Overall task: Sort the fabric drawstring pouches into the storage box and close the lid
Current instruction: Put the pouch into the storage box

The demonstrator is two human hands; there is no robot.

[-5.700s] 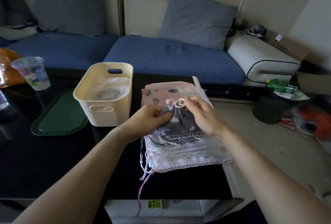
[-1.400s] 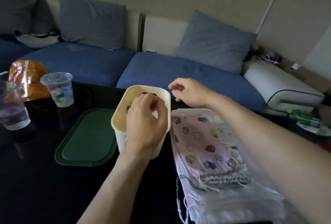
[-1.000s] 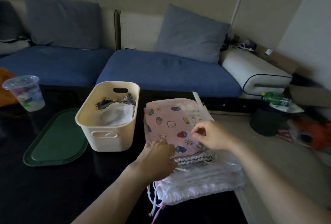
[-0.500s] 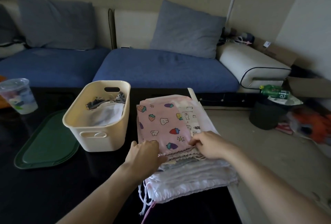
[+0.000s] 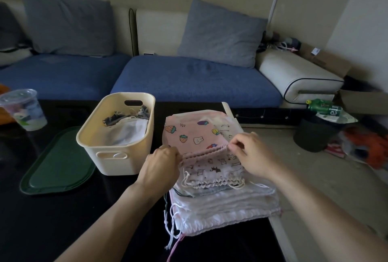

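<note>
Black table (image 5: 52, 219): pink pouch (image 5: 195, 136) pinched between left hand (image 5: 161, 165), right hand (image 5: 249, 152).

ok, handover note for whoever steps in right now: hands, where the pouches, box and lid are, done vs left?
Left hand and right hand each pinch the gathered edge of the pink fruit-print pouch, top of the pouch stack on the black table.
Storage box stands open left of the stack, with a white pouch and a dark patterned one already inside.
Green lid lies flat on the table left of the box.
Left: move the pink pouch and the remaining stack into the box, then fit the lid.
</note>
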